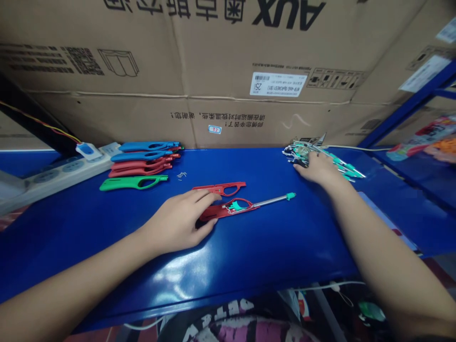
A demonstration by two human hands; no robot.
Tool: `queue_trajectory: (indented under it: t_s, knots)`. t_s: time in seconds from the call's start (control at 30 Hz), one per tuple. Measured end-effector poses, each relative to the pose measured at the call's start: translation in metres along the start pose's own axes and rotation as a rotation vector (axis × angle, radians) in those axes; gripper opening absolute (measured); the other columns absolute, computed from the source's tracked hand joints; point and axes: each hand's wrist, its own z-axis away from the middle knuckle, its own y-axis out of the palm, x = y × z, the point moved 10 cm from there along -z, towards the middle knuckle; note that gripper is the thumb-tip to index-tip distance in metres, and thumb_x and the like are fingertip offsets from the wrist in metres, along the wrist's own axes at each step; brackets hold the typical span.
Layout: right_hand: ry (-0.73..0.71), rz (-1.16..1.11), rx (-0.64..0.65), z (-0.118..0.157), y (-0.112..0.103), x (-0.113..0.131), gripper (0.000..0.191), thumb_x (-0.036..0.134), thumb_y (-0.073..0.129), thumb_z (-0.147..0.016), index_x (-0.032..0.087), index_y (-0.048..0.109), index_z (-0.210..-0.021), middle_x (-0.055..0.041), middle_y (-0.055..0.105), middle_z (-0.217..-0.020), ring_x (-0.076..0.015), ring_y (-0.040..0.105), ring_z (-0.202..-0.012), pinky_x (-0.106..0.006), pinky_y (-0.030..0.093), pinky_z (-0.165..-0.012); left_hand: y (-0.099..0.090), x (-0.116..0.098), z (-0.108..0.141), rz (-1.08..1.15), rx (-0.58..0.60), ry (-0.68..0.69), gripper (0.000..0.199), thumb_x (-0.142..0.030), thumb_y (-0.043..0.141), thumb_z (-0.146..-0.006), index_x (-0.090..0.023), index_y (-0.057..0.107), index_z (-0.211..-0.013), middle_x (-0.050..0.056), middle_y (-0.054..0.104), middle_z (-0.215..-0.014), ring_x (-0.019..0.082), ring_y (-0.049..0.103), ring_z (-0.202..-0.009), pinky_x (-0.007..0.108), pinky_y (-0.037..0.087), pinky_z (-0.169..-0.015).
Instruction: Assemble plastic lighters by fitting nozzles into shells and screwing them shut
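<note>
My left hand (181,218) is closed around the handle end of a red lighter shell half (221,212), low over the blue table. In that shell lie a teal trigger part (235,206) and thin wires. A metal tube (272,201) with a teal tip sticks out to the right. Just beyond, a second red shell half (231,189) lies by my fingers. At the back right, my right hand (318,167) reaches into a pile of lighter inner parts (301,148) with wires, metal tubes and teal pieces. Its fingertips are mostly hidden, so its grip is unclear.
Blue handles (146,151), red handles (140,167) and a green handle (133,183) lie in a row at the left. Small metal pins (181,175) sit beside them. A power strip (71,166) stands farther left. A large cardboard sheet (221,61) rises behind the blue table (270,247).
</note>
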Motion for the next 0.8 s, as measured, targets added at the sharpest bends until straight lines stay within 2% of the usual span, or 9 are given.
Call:
queue_trajectory:
  t_s: [0.17,0.33,0.47,0.63,0.73,0.8]
  knots:
    - [-0.108,-0.043,-0.077,0.002,-0.006,0.016,0.060,0.053,0.055,-0.088,0.009,0.056,-0.129,-0.0284,0.055,-0.132,-0.0479,0.050,-0.125,-0.062,0.042,-0.099,0.006,0.004,-0.001,0.096,0.002,-0.009,0.033,-0.030,0.055,-0.096,-0.024,0.057,-0.128,0.009,0.065,-0.130,0.028,0.063,-0.119,0.044,0.055,-0.097]
    - [-0.215,-0.149,-0.141,-0.001,-0.007,0.024,0.039,0.033,0.052,-0.089,0.013,0.061,-0.122,-0.0226,0.061,-0.127,-0.0407,0.054,-0.120,-0.056,0.043,-0.100,0.007,0.001,0.000,0.183,-0.028,0.020,0.036,-0.026,0.056,-0.094,-0.022,0.057,-0.130,0.011,0.064,-0.131,0.028,0.061,-0.121,0.044,0.053,-0.101]
    - [-0.229,-0.188,-0.194,-0.002,-0.007,0.026,0.035,0.022,0.051,-0.086,0.014,0.062,-0.118,-0.0213,0.061,-0.122,-0.0391,0.053,-0.119,-0.055,0.044,-0.099,0.004,-0.001,0.000,0.213,-0.049,0.046,0.036,-0.025,0.056,-0.094,-0.021,0.058,-0.130,0.011,0.065,-0.130,0.027,0.062,-0.120,0.043,0.054,-0.101]
    - [-0.256,-0.252,-0.267,0.000,-0.016,0.027,0.029,0.021,0.052,-0.083,0.013,0.067,-0.106,-0.0211,0.061,-0.114,-0.0380,0.055,-0.115,-0.053,0.046,-0.096,0.005,-0.001,0.000,0.240,-0.043,0.051,0.036,-0.025,0.056,-0.094,-0.022,0.058,-0.130,0.010,0.065,-0.130,0.026,0.062,-0.120,0.044,0.054,-0.102]
    - [-0.297,-0.290,-0.328,0.006,-0.032,0.034,0.020,0.024,0.054,-0.084,0.017,0.067,-0.097,-0.0186,0.062,-0.112,-0.0364,0.056,-0.114,-0.052,0.045,-0.098,0.005,0.000,-0.001,0.259,-0.057,0.034,0.036,-0.027,0.057,-0.094,-0.023,0.058,-0.130,0.010,0.064,-0.131,0.026,0.060,-0.122,0.044,0.052,-0.102]
    - [-0.358,-0.371,-0.362,0.017,-0.046,0.047,0.015,0.028,0.057,-0.085,0.019,0.066,-0.093,-0.0150,0.064,-0.107,-0.0323,0.059,-0.107,-0.048,0.047,-0.095,0.002,0.001,-0.001,0.257,-0.105,0.016,0.035,-0.029,0.059,-0.094,-0.023,0.059,-0.129,0.009,0.065,-0.130,0.027,0.060,-0.120,0.046,0.052,-0.102]
